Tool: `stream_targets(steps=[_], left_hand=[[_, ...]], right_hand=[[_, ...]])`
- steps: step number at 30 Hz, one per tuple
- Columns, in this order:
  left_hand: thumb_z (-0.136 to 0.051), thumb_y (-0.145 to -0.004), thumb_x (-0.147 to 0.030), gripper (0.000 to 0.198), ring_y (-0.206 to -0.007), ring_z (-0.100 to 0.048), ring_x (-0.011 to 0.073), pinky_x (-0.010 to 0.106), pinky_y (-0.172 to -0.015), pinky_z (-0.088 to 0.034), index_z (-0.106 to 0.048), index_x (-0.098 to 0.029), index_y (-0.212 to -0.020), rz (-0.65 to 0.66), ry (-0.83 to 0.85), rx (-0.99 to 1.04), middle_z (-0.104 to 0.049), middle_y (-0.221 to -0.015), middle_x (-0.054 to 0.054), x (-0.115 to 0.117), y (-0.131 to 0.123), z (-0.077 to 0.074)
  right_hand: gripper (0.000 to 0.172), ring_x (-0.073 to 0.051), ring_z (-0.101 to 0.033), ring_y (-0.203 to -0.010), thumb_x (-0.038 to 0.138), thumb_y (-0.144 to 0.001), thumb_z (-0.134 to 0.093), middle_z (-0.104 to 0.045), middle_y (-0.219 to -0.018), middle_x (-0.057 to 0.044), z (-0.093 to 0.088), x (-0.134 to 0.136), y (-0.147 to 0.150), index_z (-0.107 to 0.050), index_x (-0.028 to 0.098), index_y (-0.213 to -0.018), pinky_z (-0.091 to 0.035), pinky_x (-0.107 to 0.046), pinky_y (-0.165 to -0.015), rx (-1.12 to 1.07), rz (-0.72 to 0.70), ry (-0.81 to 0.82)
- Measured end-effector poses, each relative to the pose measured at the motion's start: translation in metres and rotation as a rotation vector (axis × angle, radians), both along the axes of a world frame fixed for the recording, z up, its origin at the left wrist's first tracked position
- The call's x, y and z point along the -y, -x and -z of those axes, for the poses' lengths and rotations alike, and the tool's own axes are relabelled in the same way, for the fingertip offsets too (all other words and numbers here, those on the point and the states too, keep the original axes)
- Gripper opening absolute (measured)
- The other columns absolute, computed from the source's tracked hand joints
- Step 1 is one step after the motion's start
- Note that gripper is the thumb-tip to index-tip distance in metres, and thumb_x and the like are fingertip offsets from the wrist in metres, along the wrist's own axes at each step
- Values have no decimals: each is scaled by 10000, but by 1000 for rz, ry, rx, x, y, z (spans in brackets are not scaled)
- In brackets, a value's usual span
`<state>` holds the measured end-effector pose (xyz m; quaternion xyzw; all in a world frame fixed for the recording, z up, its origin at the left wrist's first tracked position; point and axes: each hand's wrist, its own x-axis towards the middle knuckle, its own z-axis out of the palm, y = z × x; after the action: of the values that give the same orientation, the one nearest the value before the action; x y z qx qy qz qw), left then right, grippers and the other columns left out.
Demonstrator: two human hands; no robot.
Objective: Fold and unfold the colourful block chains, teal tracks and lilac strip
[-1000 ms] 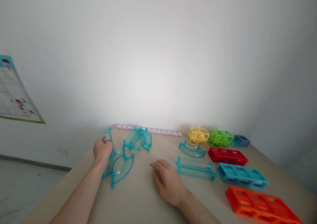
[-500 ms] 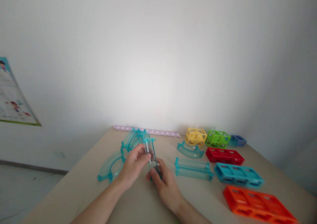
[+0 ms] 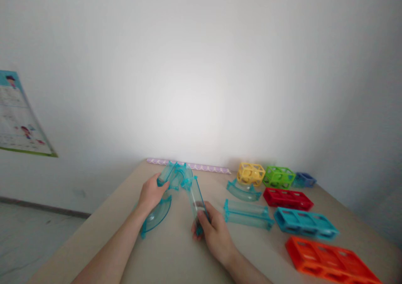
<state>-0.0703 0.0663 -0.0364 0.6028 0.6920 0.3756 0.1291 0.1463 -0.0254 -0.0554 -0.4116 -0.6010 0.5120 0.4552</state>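
Note:
Several clear teal marble-run track pieces lie on a tan table (image 3: pixel 176 259). My right hand (image 3: pixel 213 233) is closed round the near end of a straight track piece (image 3: pixel 195 197), whose far end meets a U-shaped curved piece (image 3: pixel 179 175). My left hand (image 3: pixel 151 194) grips the left end of that U-shaped piece. A quarter-curve track (image 3: pixel 157 215) lies just below my left hand.
A straight track (image 3: pixel 246 213) and a short curved track (image 3: pixel 243 190) lie right of my hands. Farther right are yellow (image 3: pixel 250 173), green (image 3: pixel 279 176) and blue (image 3: pixel 305 179) cube frames, then red (image 3: pixel 287 198), teal (image 3: pixel 304 222) and orange (image 3: pixel 329 261) long blocks. A purple strip (image 3: pixel 191 166) runs along the wall.
My left hand carried the straight piece from the table's left side to my right hand, then moved to the U-shaped curve. The straight piece now lies flat against the curve's end.

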Motion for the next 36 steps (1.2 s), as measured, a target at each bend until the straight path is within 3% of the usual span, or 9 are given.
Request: stream_targets(steps=[7, 12, 16, 20, 22, 23, 26, 31, 36], left_hand=[[-692, -664, -373, 454, -981, -638, 337, 383, -854, -452, -675, -97, -1024, -113, -28, 229, -720, -954, 165, -9, 10, 1], [-631, -688, -363, 275, -659, -659, 243, 320, -639, -483, -674, -128, -823, -170, -79, 555, -652, -572, 41, -10, 12, 0], [-531, -740, -342, 214, -609, -601, 151, 270, -624, -486, -611, -150, -787, -160, -176, 821, -634, -656, 19, -3, 7, -16], [-506, -728, -250, 150, -637, -598, 127, 278, -664, -520, -601, -141, -770, 88, -110, 1084, -649, -768, 49, 19, -10, -35], [-570, -714, -199, 152, -640, -589, 120, 265, -631, -507, -632, -137, -839, 364, 106, 1456, -635, -766, 32, 32, -25, -35], [-598, -718, -177, 130, -619, -581, 114, 254, -602, -494, -638, -139, -836, 422, 216, 1554, -627, -736, 21, 39, -35, -33], [-651, -737, -165, 65, -600, -585, 118, 249, -573, -470, -660, -115, -778, 466, 441, 1535, -645, -720, 36, 54, -62, -20], [-659, -763, -215, 157, -605, -598, 132, 244, -547, -437, -715, -75, -809, 584, 543, 1352, -678, -742, 74, 64, -82, -8], [-657, -754, -146, 153, -576, -554, 86, 220, -529, -420, -730, -90, -877, 435, 497, 1449, -702, -893, 94, 61, -76, -17]], right_hand=[[379, -115, -552, -469, 479, -928, -403, -602, -601, 21, 7, -4, -2, -501, 160, -1109, -437, -223, -456, 6, -4, 7], [360, -119, -559, -472, 489, -924, -407, -607, -606, 18, 7, -3, -1, -498, 171, -1068, -434, -222, -453, -3, -2, 22], [328, -119, -557, -490, 493, -931, -404, -609, -603, 15, 6, -4, 0, -495, 184, -989, -423, -212, -450, -36, 21, -1], [332, -117, -557, -521, 513, -932, -404, -609, -619, 7, 3, -5, 0, -485, 192, -907, -423, -209, -465, -105, 113, -73], [348, -116, -547, -501, 536, -917, -422, -609, -623, 5, 1, -5, 0, -479, 192, -907, -422, -212, -454, -153, 167, -81], [355, -115, -542, -491, 543, -909, -432, -608, -623, 6, 0, -5, 0, -478, 191, -914, -423, -215, -451, -174, 190, -82], [351, -117, -541, -491, 539, -898, -455, -597, -626, 13, -1, -5, -1, -484, 191, -924, -438, -227, -462, -211, 244, -93], [331, -113, -519, -512, 518, -872, -516, -547, -619, 26, 0, -9, -4, -493, 199, -787, -441, -226, -465, -197, 340, -100], [366, -124, -508, -568, 528, -872, -506, -534, -643, 8, -6, -10, -8, -536, 188, -740, -449, -228, -486, -173, 407, -128]])
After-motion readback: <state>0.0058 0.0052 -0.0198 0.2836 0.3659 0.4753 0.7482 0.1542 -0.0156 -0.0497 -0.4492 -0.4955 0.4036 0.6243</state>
